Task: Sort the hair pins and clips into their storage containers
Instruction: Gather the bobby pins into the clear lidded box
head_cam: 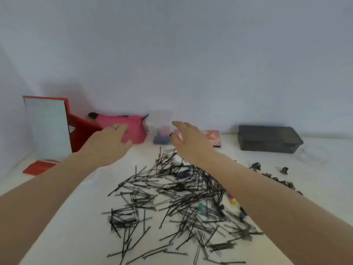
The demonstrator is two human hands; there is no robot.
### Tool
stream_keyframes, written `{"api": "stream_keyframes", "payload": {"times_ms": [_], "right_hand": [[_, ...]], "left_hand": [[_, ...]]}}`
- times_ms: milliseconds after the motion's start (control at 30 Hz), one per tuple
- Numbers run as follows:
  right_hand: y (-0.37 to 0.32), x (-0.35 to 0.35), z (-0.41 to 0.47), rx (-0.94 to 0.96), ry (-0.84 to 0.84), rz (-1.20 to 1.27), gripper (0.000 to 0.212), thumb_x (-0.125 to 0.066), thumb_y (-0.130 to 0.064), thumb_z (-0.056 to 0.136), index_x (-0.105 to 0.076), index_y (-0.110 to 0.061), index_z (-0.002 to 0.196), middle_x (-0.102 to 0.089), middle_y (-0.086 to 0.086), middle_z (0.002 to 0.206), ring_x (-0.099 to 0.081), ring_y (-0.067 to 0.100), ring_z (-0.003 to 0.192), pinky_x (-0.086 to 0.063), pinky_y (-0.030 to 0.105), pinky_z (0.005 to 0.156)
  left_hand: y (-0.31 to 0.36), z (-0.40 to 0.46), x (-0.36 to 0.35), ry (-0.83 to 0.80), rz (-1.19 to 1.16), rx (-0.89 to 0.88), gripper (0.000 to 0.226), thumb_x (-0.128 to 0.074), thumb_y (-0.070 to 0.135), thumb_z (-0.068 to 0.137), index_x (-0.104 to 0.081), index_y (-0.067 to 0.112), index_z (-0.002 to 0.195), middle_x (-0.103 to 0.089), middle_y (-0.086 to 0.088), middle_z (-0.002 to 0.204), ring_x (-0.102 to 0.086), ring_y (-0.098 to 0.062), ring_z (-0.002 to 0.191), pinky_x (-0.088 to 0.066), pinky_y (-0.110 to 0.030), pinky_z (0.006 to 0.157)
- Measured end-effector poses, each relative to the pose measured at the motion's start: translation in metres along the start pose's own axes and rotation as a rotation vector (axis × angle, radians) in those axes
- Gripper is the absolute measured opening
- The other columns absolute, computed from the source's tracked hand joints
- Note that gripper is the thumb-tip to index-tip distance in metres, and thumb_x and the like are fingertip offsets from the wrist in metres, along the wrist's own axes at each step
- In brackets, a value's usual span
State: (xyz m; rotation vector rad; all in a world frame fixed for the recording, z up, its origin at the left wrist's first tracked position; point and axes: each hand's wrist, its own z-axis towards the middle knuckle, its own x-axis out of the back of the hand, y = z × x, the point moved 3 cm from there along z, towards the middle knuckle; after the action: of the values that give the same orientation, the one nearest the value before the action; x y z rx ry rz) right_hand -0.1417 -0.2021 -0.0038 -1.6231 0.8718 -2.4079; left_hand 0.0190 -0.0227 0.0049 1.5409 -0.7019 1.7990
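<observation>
A big loose pile of black hair pins [172, 199] covers the middle of the white table. Small dark claw clips [255, 166] and a few coloured mini clips [234, 201] lie to its right. A clear plastic container [161, 129] with dark and pink items inside stands at the back centre. A dark lidded box [269, 139] sits at the back right. My left hand [108, 140] is stretched forward, fingers spread, in front of a pink pouch [133, 129]. My right hand [189, 140] reaches towards the clear container, fingers apart, holding nothing that I can see.
A red-framed mirror stand [47, 127] is at the back left, with a red card [38, 167] lying before it. A pink patterned flat box [213, 138] lies behind my right hand. A clear lid [313, 157] rests at the far right. The wall is close behind.
</observation>
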Motion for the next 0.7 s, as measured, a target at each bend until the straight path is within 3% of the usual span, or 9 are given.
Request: {"api": "stream_keyframes", "payload": {"times_ms": [67,167,267,333,400,500,600,700], "right_hand": [[-0.006,-0.017,-0.005,-0.04,0.009,0.076,0.044,-0.04,-0.033,0.101,-0.043,-0.019,0.142,-0.055,0.008,0.135,-0.053,0.027,0.121,-0.043,0.038,0.096],[-0.024,-0.042,-0.011,-0.138,-0.062,0.237,0.038,-0.044,-0.032,0.1,-0.052,-0.018,0.134,-0.059,0.005,0.131,-0.057,0.025,0.111,-0.044,0.032,0.09],[-0.047,-0.064,-0.01,-0.271,-0.132,0.478,0.042,-0.044,-0.032,0.098,-0.05,-0.019,0.138,-0.063,0.004,0.119,-0.067,0.023,0.089,-0.055,0.036,0.082],[-0.065,-0.081,-0.01,-0.385,-0.211,0.689,0.04,-0.043,-0.029,0.099,-0.048,-0.016,0.137,-0.061,0.004,0.103,-0.069,0.024,0.071,-0.059,0.04,0.076],[-0.085,-0.097,-0.014,-0.475,-0.309,0.841,0.042,-0.042,-0.029,0.101,-0.043,-0.014,0.139,-0.058,0.009,0.112,-0.068,0.028,0.068,-0.059,0.042,0.078],[-0.107,-0.116,-0.019,-0.558,-0.409,0.979,0.047,-0.038,-0.031,0.103,-0.034,-0.014,0.146,-0.045,0.011,0.141,-0.066,0.03,0.072,-0.057,0.043,0.077],[-0.115,-0.135,-0.019,-0.597,-0.454,1.028,0.053,-0.033,-0.039,0.104,-0.028,-0.015,0.15,-0.037,0.007,0.149,-0.065,0.031,0.086,-0.057,0.044,0.084],[-0.111,-0.146,-0.015,-0.62,-0.424,1.067,0.055,-0.031,-0.045,0.102,-0.028,-0.018,0.151,-0.036,0.006,0.152,-0.067,0.031,0.089,-0.057,0.043,0.086]], "left_hand": [[-0.025,-0.017,-0.009,-0.116,-0.014,0.082,0.046,-0.052,0.046,0.088,-0.041,0.017,0.122,-0.048,-0.005,0.129,-0.05,-0.03,0.115,-0.044,-0.046,0.093],[-0.067,-0.05,-0.022,-0.37,-0.004,0.178,0.065,-0.052,0.065,0.062,-0.035,0.026,0.112,-0.037,0.001,0.117,-0.041,-0.026,0.11,-0.041,-0.043,0.092],[-0.092,-0.073,-0.03,-0.53,-0.014,0.185,0.099,-0.06,0.078,0.044,-0.029,0.032,0.126,-0.028,0.004,0.127,-0.034,-0.026,0.121,-0.038,-0.041,0.097],[-0.104,-0.083,-0.035,-0.528,-0.001,0.126,0.109,-0.069,0.071,0.053,-0.02,0.033,0.142,-0.023,0.003,0.141,-0.031,-0.026,0.13,-0.037,-0.04,0.104],[-0.107,-0.086,-0.044,-0.407,0.116,0.025,0.094,-0.069,0.056,0.077,-0.014,0.03,0.15,-0.023,0.001,0.148,-0.032,-0.025,0.131,-0.039,-0.039,0.105],[-0.093,-0.083,-0.046,-0.209,0.354,-0.117,0.068,-0.049,0.049,0.094,-0.016,0.027,0.149,-0.035,-0.003,0.143,-0.043,-0.023,0.12,-0.049,-0.038,0.089],[-0.074,-0.081,-0.048,-0.164,0.476,-0.194,0.059,-0.04,0.046,0.096,-0.02,0.023,0.145,-0.04,-0.004,0.137,-0.048,-0.024,0.116,-0.05,-0.035,0.074],[-0.056,-0.077,-0.047,-0.129,0.55,-0.249,0.055,-0.045,0.042,0.093,-0.027,0.016,0.138,-0.044,-0.005,0.129,-0.052,-0.024,0.109,-0.045,-0.034,0.063]]}}
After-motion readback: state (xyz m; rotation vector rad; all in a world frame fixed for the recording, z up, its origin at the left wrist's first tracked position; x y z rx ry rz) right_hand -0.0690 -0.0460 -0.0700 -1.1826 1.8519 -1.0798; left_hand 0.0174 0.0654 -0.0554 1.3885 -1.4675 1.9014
